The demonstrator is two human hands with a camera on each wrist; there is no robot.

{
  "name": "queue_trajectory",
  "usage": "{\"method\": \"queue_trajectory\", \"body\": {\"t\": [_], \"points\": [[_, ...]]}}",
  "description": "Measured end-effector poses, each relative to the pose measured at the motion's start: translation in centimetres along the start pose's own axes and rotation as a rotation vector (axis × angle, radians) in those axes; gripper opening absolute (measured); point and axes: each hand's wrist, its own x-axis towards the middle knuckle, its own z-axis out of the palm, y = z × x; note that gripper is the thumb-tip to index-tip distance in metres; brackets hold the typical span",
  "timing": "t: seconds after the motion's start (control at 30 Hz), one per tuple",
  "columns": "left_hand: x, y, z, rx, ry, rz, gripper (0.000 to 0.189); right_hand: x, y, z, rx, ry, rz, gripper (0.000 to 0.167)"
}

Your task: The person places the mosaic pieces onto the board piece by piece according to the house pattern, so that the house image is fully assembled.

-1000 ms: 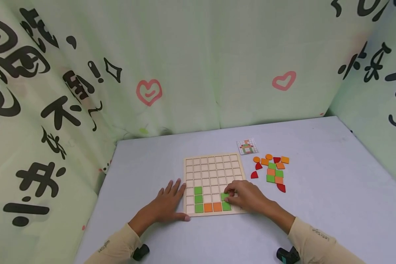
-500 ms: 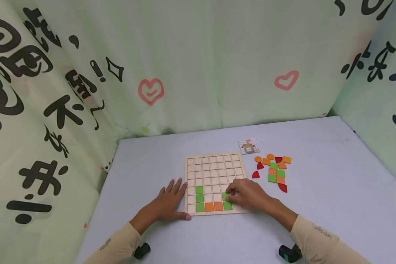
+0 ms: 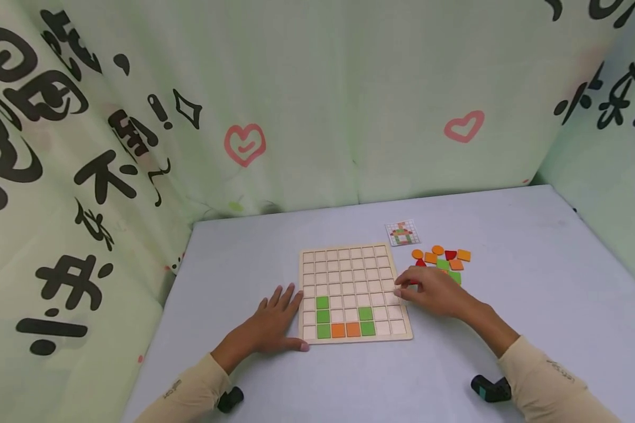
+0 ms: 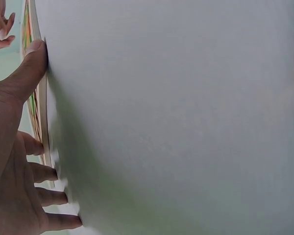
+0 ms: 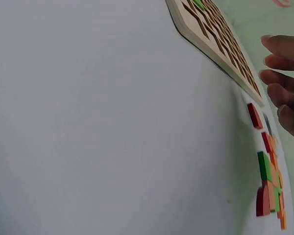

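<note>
A square wooden grid board (image 3: 397,338) lies on the white table. Green square tiles (image 3: 323,316) fill three cells of one column at its left. Two orange square tiles (image 3: 346,329) continue along the bottom row, and two more green tiles (image 3: 366,320) stand stacked in a column right of them. My left hand (image 3: 270,323) rests spread against the board's left edge, thumb at its lower corner. Over the board's right edge hovers my right hand (image 3: 436,291), its fingers loosely bent with nothing between them in the right wrist view. It partly covers the loose pieces (image 3: 443,264).
Loose orange, green and red pieces (image 5: 267,176) lie right of the board, flat on the cloth. A small pattern card (image 3: 402,232) sits behind the board's right corner. A printed curtain (image 3: 307,106) hangs beyond the table (image 3: 243,258).
My right hand has left the green tile in the right column and moved right and away, toward the loose pieces. The left hand stays on the board; the view has shifted slightly.
</note>
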Motion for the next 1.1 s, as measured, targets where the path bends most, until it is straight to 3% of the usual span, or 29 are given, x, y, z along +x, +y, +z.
{"method": "queue_trajectory", "body": {"t": [0.23, 0.5, 1.1], "points": [[0.1, 0.0, 0.3, -0.004, -0.009, -0.004, 0.116, -0.9, 2.6, -2.2, -0.041, 0.047, 0.099, 0.021], [0.2, -0.1, 0.4, 0.004, -0.007, 0.003, 0.116, -2.3, 4.7, -2.9, -0.073, 0.045, 0.165, 0.027], [0.0, 0.2, -0.1, 0.0, -0.021, -0.007, 0.117, -3.1, 5.4, -2.2, -0.07, 0.091, 0.226, 0.031]]}}
